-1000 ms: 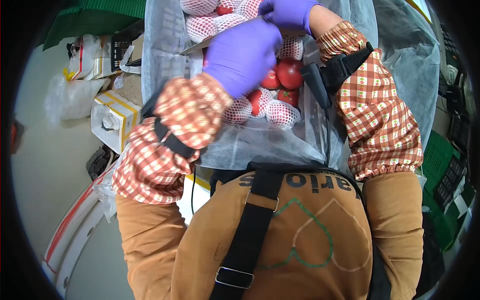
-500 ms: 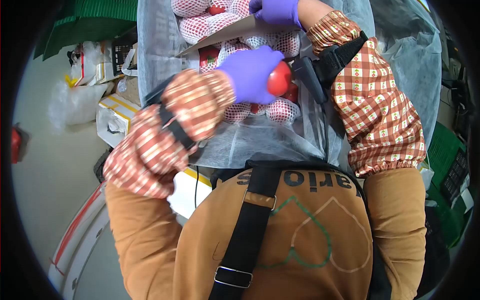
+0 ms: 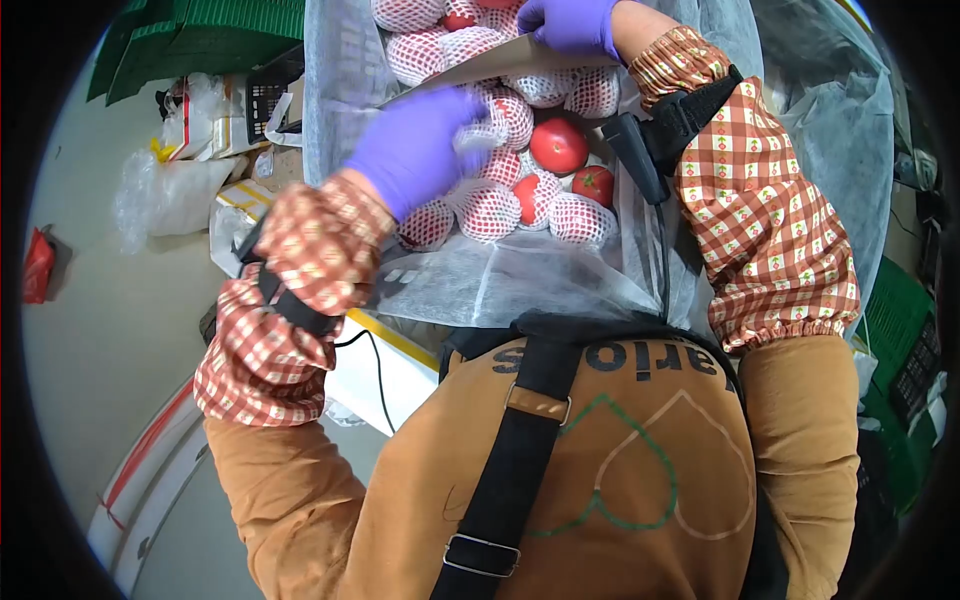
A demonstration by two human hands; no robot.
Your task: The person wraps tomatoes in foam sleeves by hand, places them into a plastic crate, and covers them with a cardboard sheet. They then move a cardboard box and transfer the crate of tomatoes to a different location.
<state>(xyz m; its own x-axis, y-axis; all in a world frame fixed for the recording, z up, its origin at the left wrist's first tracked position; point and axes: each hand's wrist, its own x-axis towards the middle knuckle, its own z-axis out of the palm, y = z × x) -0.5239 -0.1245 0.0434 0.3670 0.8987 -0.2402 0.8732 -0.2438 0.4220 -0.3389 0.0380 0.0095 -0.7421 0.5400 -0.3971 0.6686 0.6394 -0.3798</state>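
My left hand (image 3: 420, 150), in a purple glove, is over the left side of the fruit layer. Its fingers are smeared by motion, and a whitish blur shows at their tips. To its right lies a bare, glossy red tomato (image 3: 558, 146), with another bare tomato (image 3: 593, 185) beside it. Around them are several tomatoes in white foam nets (image 3: 487, 212). My right hand (image 3: 575, 25), also gloved in purple, grips the upper edge of a thin grey-brown cardboard sheet (image 3: 490, 62). The sheet is tilted across the box, between netted tomatoes on both sides.
White fabric liner (image 3: 510, 285) drapes the box walls around the fruit. A thin cable and wrist straps hang at my arms. Green crates (image 3: 200, 45), plastic bags (image 3: 170, 200) and a white box (image 3: 370, 375) stand at the left. Another green crate (image 3: 890, 330) is at the right.
My left hand has moved left, off the bare red tomato, which now lies uncovered among the netted ones. The view has shifted slightly. My right hand still grips the cardboard.
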